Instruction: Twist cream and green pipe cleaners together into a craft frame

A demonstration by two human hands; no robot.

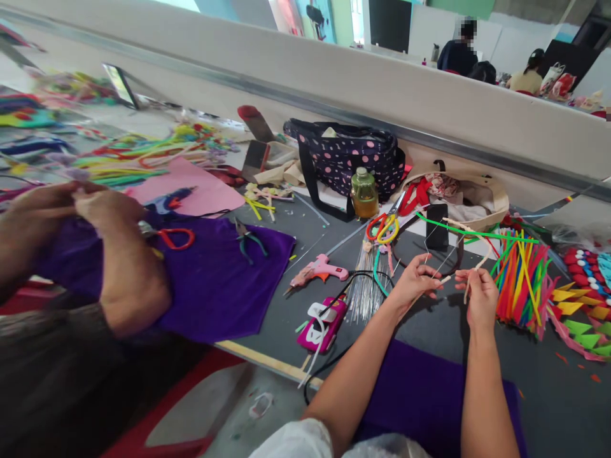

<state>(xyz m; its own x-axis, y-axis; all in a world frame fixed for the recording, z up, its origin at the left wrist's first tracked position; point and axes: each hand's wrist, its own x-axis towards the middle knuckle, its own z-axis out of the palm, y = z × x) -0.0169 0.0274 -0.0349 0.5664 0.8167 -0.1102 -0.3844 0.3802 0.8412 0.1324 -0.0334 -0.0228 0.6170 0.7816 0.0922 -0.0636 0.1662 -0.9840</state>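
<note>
Between my two hands runs a pale fuzzy pipe cleaner [485,253], partly bent into a curve. My left hand [416,285] pinches one part of it, with thin wires showing between the fingers. The fingertips of my right hand [480,294] are closed on another part, a short piece of which hangs below them. Just beyond my hands lie a green pipe cleaner [506,238] and a dark phone [436,222]. A bundle of thin silvery wires [365,289] lies to the left of my left hand. Beneath my forearms is a purple cloth [420,388].
Colourful pipe cleaners [520,280] lie to the right. On the left are a pink glue gun [319,272], a magenta phone-like case [322,324], scissors [382,228] and pliers [249,238]. A bottle [364,194] stands by a bag [348,152]. A co-worker's arms [126,254] are at far left.
</note>
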